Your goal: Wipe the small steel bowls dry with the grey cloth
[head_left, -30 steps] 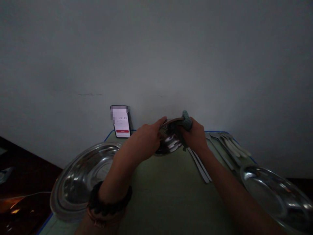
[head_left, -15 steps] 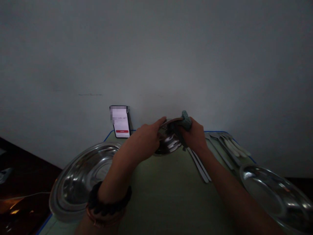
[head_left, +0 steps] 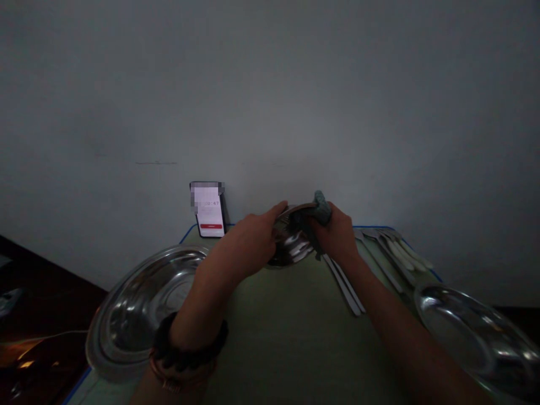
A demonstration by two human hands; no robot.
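A small shiny metal bowl [head_left: 291, 250] is held tilted between my hands, above the far middle of the table. My left hand [head_left: 248, 242] grips its left side, with the index finger stretched along the rim. At the right side my right hand [head_left: 337, 230] is closed on a grey-green cloth [head_left: 321, 209], which is folded over the bowl's rim and hangs partly inside. Under my right forearm lie long metal utensil handles [head_left: 343, 287]; their far ends are hidden behind the hand and bowl.
Large metal basins [head_left: 105, 343] are stacked at the left. Another metal basin [head_left: 472, 332] stands at the right, near several utensils with pale handles [head_left: 405, 253]. A lit phone [head_left: 210, 211] leans against the wall [head_left: 270, 101] behind the green table [head_left: 287, 349].
Almost nothing differs. Both hands keep their hold on the bowl and cloth, and the view has shifted very slightly.
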